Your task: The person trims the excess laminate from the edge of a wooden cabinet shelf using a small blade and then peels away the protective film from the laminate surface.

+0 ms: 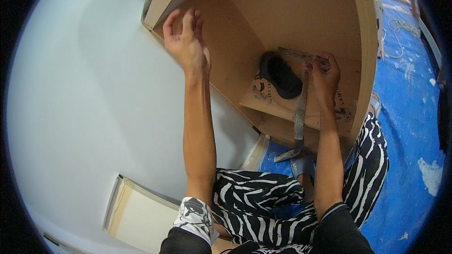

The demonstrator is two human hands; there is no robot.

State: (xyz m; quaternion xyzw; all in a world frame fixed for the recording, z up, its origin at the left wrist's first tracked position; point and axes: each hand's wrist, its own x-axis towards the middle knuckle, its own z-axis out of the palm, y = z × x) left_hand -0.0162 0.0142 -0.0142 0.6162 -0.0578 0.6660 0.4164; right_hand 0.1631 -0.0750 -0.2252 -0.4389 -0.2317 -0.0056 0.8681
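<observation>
My left hand (186, 37) is raised at the left edge of a brown wooden cabinet (301, 4), its fingers loosely bent and apart, with nothing visible in them. Inside the cabinet, my right hand (326, 75) has its fingers closed on a greyish, translucent strip (295, 55). One length runs left from the fingers; another greyish length hangs below them, past the shelf (278, 105). Its lower end meets a pale grey piece near my foot that I cannot make out clearly. Left of my right hand, a black, rounded, shoe-like object (281, 75) rests on the shelf.
A white wall (84, 89) rises on my left, with a cream framed panel (146, 211) low on it. Blue sheeting (405, 113) covers the floor, spotted with white. A pale cord (404, 27) lies at the far right. My legs in striped trousers (263, 207) are close to the cabinet.
</observation>
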